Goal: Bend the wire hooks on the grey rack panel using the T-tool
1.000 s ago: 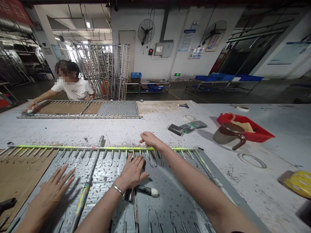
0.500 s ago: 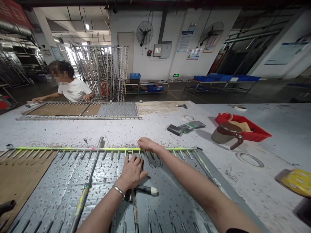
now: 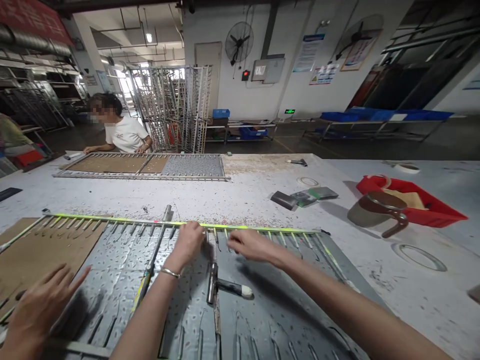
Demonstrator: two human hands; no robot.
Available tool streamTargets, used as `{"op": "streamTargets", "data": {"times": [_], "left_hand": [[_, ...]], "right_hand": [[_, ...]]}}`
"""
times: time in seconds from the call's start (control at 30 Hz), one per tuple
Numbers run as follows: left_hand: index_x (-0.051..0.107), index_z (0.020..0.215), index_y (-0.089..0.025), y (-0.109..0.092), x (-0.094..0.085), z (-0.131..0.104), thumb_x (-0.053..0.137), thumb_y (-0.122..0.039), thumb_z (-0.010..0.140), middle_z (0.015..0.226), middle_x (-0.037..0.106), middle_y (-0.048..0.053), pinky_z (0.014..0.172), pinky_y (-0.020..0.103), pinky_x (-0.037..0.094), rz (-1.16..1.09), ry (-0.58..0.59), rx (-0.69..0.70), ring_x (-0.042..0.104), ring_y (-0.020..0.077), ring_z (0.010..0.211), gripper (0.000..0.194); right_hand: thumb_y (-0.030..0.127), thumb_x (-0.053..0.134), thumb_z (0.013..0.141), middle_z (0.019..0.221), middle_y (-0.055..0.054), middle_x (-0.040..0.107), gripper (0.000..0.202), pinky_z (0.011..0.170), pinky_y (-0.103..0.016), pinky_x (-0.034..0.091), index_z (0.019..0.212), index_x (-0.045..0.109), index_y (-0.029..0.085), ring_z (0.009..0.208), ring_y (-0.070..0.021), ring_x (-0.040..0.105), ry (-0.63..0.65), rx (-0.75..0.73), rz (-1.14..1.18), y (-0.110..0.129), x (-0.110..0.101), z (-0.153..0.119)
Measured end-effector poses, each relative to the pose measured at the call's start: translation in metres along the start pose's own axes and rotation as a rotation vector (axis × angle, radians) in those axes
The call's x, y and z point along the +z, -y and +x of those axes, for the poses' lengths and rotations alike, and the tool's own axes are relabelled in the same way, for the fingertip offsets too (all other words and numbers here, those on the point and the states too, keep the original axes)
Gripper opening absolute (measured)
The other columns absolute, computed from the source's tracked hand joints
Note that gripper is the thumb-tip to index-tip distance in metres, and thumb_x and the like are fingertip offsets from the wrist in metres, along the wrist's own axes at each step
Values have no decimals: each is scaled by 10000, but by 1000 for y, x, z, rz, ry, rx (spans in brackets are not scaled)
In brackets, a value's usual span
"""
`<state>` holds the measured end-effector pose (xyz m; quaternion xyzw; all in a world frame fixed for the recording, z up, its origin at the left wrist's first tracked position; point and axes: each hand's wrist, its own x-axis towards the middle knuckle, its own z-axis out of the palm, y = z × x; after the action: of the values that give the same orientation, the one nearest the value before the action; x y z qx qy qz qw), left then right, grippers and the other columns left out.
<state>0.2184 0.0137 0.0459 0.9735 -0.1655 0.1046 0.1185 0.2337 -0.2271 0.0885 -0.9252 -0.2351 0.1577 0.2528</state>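
Observation:
A metal frame (image 3: 129, 222) with a yellow-marked rail and rows of short pegs ending in thin wire hooks lies flat before me. My left hand (image 3: 189, 242), with a bracelet at its wrist, is closed at the far rail, its fingertips hidden. Just right of it, my right hand (image 3: 247, 244) has curled, pinched fingers by the hooks below that rail; what they hold is too small to tell. Between my forearms a hammer (image 3: 233, 287) with a black, white-ended handle rests on the grey sheet (image 3: 187, 295). Another person's hand (image 3: 41, 305) spreads over the frame at lower left.
Right of the frame stand a metal mug (image 3: 371, 209), a red tray (image 3: 446, 212) and a tape ring (image 3: 422, 256). Dark packets (image 3: 304, 198) lie farther back. Across the table a co-worker (image 3: 125, 132) in a white shirt is at a second frame (image 3: 180, 178).
My left hand has moved up from beside the hammer to the far rail. My right hand has come off the rail, nearer me. Another person's hand has appeared at lower left. The view has shifted.

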Motion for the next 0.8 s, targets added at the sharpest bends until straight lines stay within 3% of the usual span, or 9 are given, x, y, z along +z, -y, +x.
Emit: {"op": "streamTargets", "data": {"times": [0.07, 0.17, 0.33, 0.47, 0.63, 0.73, 0.8], "left_hand": [[732, 1043, -154, 29, -20, -5, 419, 18, 914, 1080, 699, 130, 924, 419, 462, 128, -4, -166, 623, 296, 1064, 379], [755, 1017, -161, 65, -35, -16, 420, 22, 888, 1024, 708, 145, 878, 395, 459, 175, 53, -302, 649, 291, 1002, 403], [773, 941, -206, 86, -20, -22, 444, -5, 878, 1099, 723, 142, 991, 437, 409, 53, 147, -246, 642, 299, 1099, 391], [782, 944, -220, 90, -3, -16, 465, -47, 901, 1057, 722, 129, 1032, 481, 393, 9, 94, -223, 648, 307, 1112, 364], [786, 1034, -209, 89, 4, -11, 501, -83, 924, 1163, 700, 124, 921, 373, 495, -80, 25, -211, 683, 253, 1034, 330], [772, 1062, -194, 85, 7, -9, 507, -86, 926, 1150, 726, 107, 894, 360, 516, -115, 23, -218, 701, 246, 1004, 317], [758, 1074, -197, 83, 9, -7, 512, -100, 935, 1117, 742, 104, 888, 357, 516, -117, 19, -238, 704, 246, 1005, 299]], "right_hand": [[224, 707, 962, 841, -73, 685, 159, 645, -295, 379, 815, 667, 177, 795, -263, 642, 80, -65, -77, -3, 21, -26], [256, 743, 954, 988, -111, 672, 123, 687, -319, 395, 923, 653, 178, 879, -295, 643, 132, -141, -212, -9, 52, -51], [285, 747, 978, 1041, -90, 646, 199, 728, -336, 406, 988, 567, 200, 929, -295, 631, 183, -166, -283, -14, 75, -55], [220, 691, 988, 1047, -94, 642, 180, 740, -342, 391, 981, 512, 207, 946, -298, 622, 205, -177, -270, -11, 73, -55], [269, 513, 1062, 944, -72, 632, 124, 661, -322, 365, 960, 460, 223, 800, -252, 590, 209, -97, -75, -4, 53, -53], [350, 514, 1036, 908, -53, 625, 140, 657, -318, 374, 982, 509, 221, 793, -250, 568, 140, -119, 116, -1, 39, -37], [390, 543, 995, 922, -39, 630, 171, 677, -315, 390, 1027, 552, 222, 812, -251, 569, 28, -173, 225, 3, 36, -19]]}}
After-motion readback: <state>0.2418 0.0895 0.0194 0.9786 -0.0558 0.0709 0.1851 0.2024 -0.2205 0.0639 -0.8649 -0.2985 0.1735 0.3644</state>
